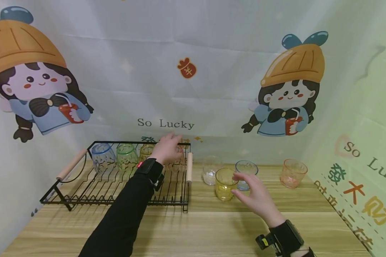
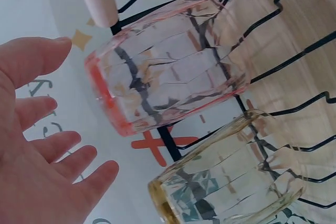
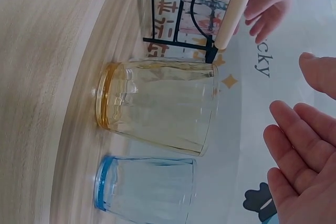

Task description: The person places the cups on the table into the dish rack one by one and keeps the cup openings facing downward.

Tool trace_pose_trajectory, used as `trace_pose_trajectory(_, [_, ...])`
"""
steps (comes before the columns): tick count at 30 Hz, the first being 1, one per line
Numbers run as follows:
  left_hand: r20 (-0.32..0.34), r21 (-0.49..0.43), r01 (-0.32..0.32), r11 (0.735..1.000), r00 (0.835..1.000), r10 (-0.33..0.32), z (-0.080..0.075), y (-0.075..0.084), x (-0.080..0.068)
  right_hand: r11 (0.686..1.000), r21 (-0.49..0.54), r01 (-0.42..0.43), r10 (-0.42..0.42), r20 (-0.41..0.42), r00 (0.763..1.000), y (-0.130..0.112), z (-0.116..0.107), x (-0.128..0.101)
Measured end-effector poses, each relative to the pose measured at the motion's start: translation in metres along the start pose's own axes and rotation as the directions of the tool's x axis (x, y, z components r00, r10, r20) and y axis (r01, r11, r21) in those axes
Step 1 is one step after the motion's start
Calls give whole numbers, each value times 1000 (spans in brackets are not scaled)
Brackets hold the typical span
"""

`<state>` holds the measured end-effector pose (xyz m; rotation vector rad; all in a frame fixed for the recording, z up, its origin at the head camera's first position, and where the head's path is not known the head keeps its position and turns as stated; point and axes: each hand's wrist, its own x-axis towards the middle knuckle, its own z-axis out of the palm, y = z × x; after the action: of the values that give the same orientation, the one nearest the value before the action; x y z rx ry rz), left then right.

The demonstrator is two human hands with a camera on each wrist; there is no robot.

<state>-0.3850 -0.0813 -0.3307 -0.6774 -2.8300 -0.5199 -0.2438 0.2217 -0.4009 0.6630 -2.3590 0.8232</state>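
Observation:
My left hand [image 1: 167, 148] hovers over the right end of a black wire dish rack [image 1: 115, 202]. Just below it a pink-tinted glass [image 2: 168, 69] leans bottom-up in the rack, and the left wrist view shows a gap between the fingers and its thick base. Beside that stands an amber glass [image 2: 226, 177], partly covered by the hand in the head view. Over on the table, my right hand [image 1: 255, 194] is held by an upright yellow glass [image 1: 226, 185], thumb and fingers spread apart. The right wrist view shows this hand apart from the glass, holding nothing.
Farther left in the rack sit a green glass [image 1: 127, 157] and a blue-rimmed glass [image 1: 103, 157]. A clear glass [image 1: 209, 173] and a blue glass [image 1: 247, 167] stand behind the yellow one. An orange-pink glass [image 1: 293, 174] is at far right, near the printed cloth wall [image 1: 218, 107].

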Motion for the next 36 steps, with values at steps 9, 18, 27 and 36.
trace_pose_trajectory(9, [-3,-68,33,997,999,-34,-15,1,-1,1000,-22,6,-6,8,1000,-1,1,2])
trace_pose_trajectory(18, [-52,-166,-12,986,999,3,-24,4,-7,999,-37,2,-1,26,1000,1,3,5])
trace_pose_trajectory(27, [-70,-174,-84,981,995,73,-31,13,-17,998,-58,23,-23,12,1000,5,3,2])
trace_pose_trajectory(36, [-103,-192,-120,974,989,102,-39,21,-27,998,-63,26,-24,22,999,4,5,2])
